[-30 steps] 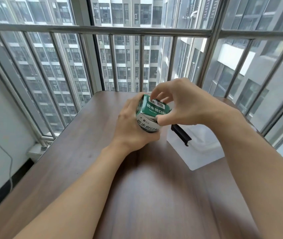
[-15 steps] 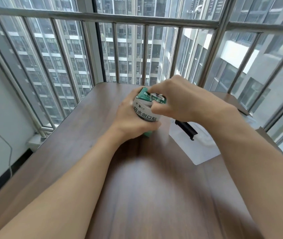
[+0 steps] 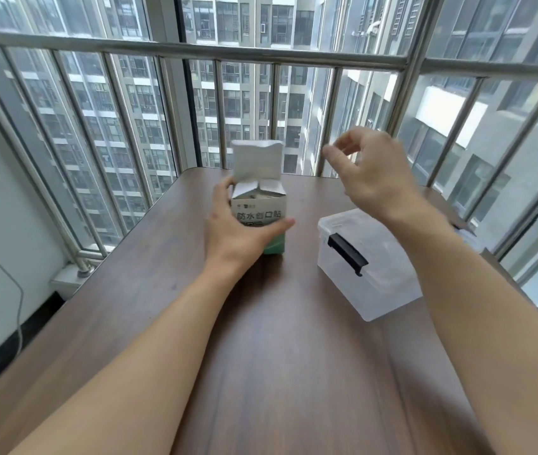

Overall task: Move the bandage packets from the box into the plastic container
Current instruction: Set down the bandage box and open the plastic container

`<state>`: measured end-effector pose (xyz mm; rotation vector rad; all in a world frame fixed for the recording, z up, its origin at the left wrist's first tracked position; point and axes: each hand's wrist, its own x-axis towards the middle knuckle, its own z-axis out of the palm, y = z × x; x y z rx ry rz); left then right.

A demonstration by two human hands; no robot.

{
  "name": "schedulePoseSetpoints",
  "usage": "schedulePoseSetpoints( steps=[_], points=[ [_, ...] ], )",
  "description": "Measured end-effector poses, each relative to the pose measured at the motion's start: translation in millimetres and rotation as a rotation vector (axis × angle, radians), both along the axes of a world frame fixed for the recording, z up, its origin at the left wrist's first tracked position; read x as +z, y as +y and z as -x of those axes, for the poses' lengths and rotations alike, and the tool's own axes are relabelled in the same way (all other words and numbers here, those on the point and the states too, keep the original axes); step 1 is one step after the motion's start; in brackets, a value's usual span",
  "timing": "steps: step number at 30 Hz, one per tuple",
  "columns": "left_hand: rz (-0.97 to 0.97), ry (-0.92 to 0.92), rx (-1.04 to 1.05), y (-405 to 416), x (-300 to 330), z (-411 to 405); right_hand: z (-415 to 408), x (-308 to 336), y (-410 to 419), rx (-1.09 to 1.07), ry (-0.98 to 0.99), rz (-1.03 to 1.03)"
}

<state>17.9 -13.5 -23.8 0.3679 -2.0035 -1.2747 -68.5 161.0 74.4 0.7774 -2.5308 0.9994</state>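
Note:
A white and green bandage box [image 3: 258,205] stands upright on the brown table [image 3: 261,339]. Its top flap is folded up and the side flaps are spread, so the box is open. My left hand [image 3: 234,231] grips the box around its lower front and side. My right hand [image 3: 372,174] hovers in the air to the right of the box, above the table, with fingers loosely curled and nothing in it. A clear plastic container [image 3: 364,261] with a lid and a black latch sits on the table to the right. No bandage packets are plainly visible inside the box.
A metal railing [image 3: 195,50] with vertical bars runs along the table's far and right sides, with windows behind. A white wall with a thin cable [image 3: 14,284] lies to the left.
The box has been set upright on the table and its top flap is now open. My right hand has let go of the box and lifted away to the right.

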Motion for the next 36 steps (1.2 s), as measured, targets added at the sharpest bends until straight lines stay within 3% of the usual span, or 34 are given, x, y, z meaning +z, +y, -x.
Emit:
schedulePoseSetpoints(
  steps=[4, 6, 8, 9, 10, 12, 14, 15, 20, 25, 30, 34, 36],
  points=[
    [-0.094, -0.06, 0.094, -1.6, 0.3, -5.9, 3.2, 21.9, 52.0, 0.006, -0.411, -0.712],
    [-0.006, 0.171, 0.256, 6.8, 12.3, -16.4, 11.4, 20.5, 75.6, -0.141, -0.47, -0.831],
    [0.241, 0.45, 0.321, 23.9, 26.5, -27.4, 23.9, 16.7, 94.6, -0.272, -0.503, -0.765],
    [0.317, 0.487, 0.234, 37.2, 32.8, -32.7, 28.7, 14.9, 101.1, -0.307, -0.543, -0.69],
    [0.336, 0.43, 0.105, 53.1, 40.4, -38.4, 30.4, 14.6, 105.2, -0.311, -0.585, -0.625],
    [0.289, 0.109, -0.115, 80.4, 50.1, -41.6, 32.9, 14.9, 110.2, -0.235, -0.653, -0.518],
    [0.261, -0.172, -0.12, 91.4, 44.6, -36.4, 31.5, 16.6, 112.6, -0.104, -0.733, -0.416],
    [0.244, -0.216, -0.089, 90.5, 40.1, -34.1, 31.5, 16.5, 114.0, -0.034, -0.777, -0.376],
    [0.044, -0.241, 0.013, 78.0, 36.5, -31.2, 35.5, 13.7, 133.0, 0.159, -0.917, -0.223],
    [0.034, -0.187, -0.002, 77.7, 33.0, -32.0, 37.8, 4.8, 146.4, 0.303, -1.078, -0.13],
    [0.051, -0.174, 0.022, 72.8, 30.9, -31.3, 37.8, 23.4, 138.1, 0.416, -0.874, -0.182],
    [0.049, -0.157, 0.01, 64.8, 33.2, -31.6, 30.1, 21.2, 133.4, 0.664, -0.961, -0.009],
    [0.033, -0.155, 0.004, 65.4, 34.6, -31.2, 28.4, 16.0, 135.9, 0.649, -1.047, 0.113]
  ],
)
